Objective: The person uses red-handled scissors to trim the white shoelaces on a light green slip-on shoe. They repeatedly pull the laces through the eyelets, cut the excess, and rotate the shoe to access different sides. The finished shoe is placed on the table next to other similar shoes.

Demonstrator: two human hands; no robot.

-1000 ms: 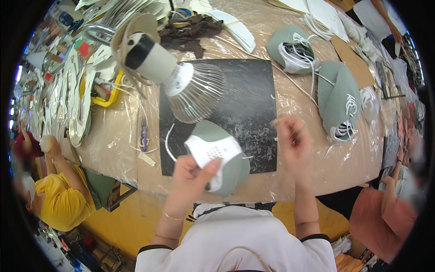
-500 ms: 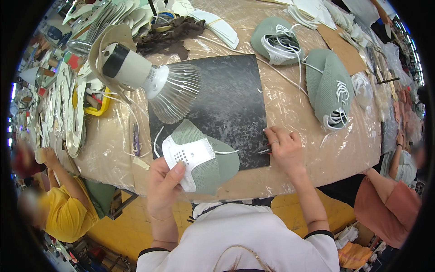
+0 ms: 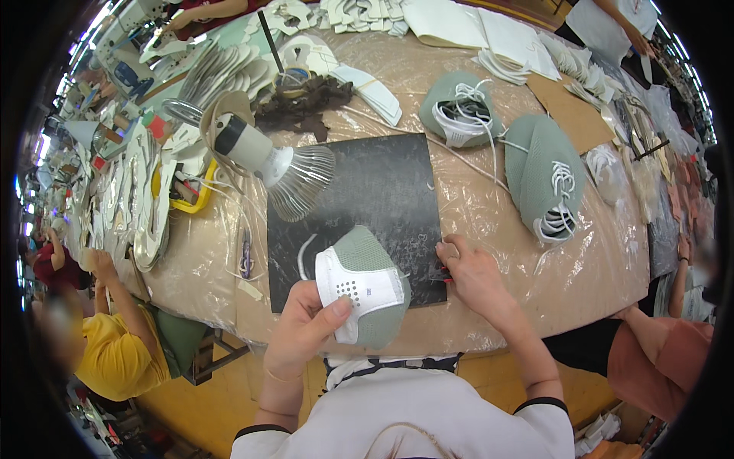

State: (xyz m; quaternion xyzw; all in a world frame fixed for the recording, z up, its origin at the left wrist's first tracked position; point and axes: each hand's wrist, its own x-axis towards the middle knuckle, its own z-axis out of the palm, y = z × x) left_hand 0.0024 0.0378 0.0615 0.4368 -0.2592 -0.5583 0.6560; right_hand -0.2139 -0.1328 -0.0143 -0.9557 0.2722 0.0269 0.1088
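The left hand (image 3: 306,329) holds a sage-green shoe upper (image 3: 365,284) w/ a white perforated heel patch; the thumb presses on the white part and the fingers are closed around its lower edge, so the grip is firm. The upper sits at the near edge of the table, partly over the black mat (image 3: 359,206) that lies on the clear plastic sheet (image 3: 535,268). The right hand (image 3: 472,277) rests on the mat's right edge, fingers curled down around sth small and dark w/ a bit of red; what it is cannot be told, and how tight the fingers close on it cannot be told either. Behind the mat a lamp (image 3: 271,164) w/ a ribbed metal head lies over its far left corner. Further right, 2 more green uppers w/ white laces (image 3: 544,177) are on the plastic, well apart from both hands. At left, a person in a yellow shirt (image 3: 115,352) sits beside the table.
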